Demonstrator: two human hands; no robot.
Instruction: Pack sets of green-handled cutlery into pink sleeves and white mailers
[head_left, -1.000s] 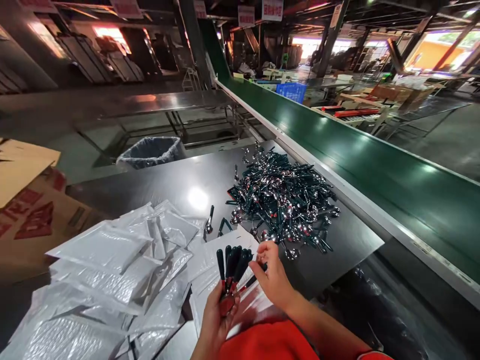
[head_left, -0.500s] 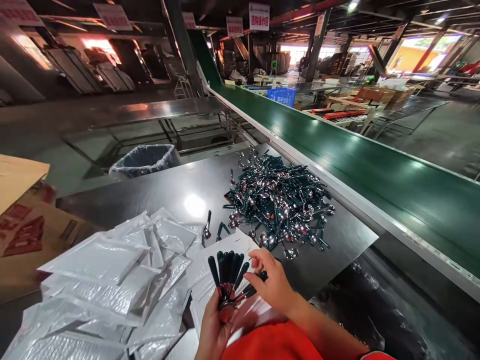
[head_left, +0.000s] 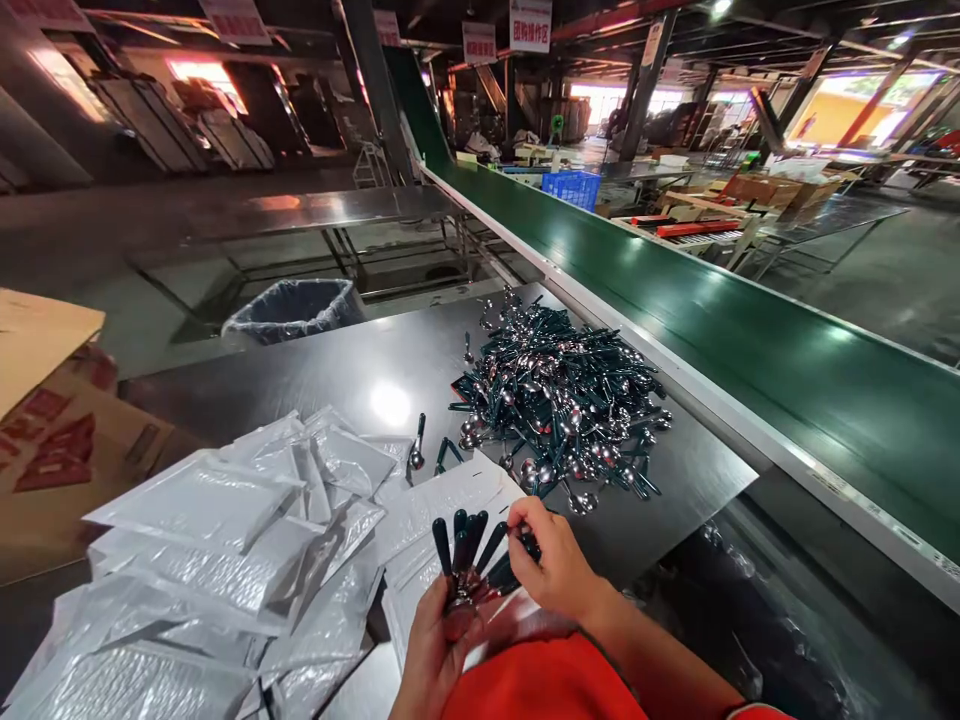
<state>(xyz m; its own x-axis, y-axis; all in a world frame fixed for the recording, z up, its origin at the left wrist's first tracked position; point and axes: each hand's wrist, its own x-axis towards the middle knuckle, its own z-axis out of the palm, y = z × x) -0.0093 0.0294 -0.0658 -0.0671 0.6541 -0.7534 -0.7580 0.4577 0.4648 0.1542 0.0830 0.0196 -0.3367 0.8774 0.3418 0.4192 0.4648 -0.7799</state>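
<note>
Spoons (head_left: 461, 548), dark-handled, fanned together

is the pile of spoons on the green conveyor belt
No, the pile of spoons lies on the dark metal table, beside the green conveyor belt rather than on it.

Long green conveyor (head_left: 675, 290) beside a steel table (head_left: 315, 207) and a lined bin (head_left: 296, 310), under hanging signs (head_left: 530, 22). Farther off, a blue crate (head_left: 571, 189), concrete floor (head_left: 847, 290), daylight through distant windows (head_left: 862, 115)
</note>
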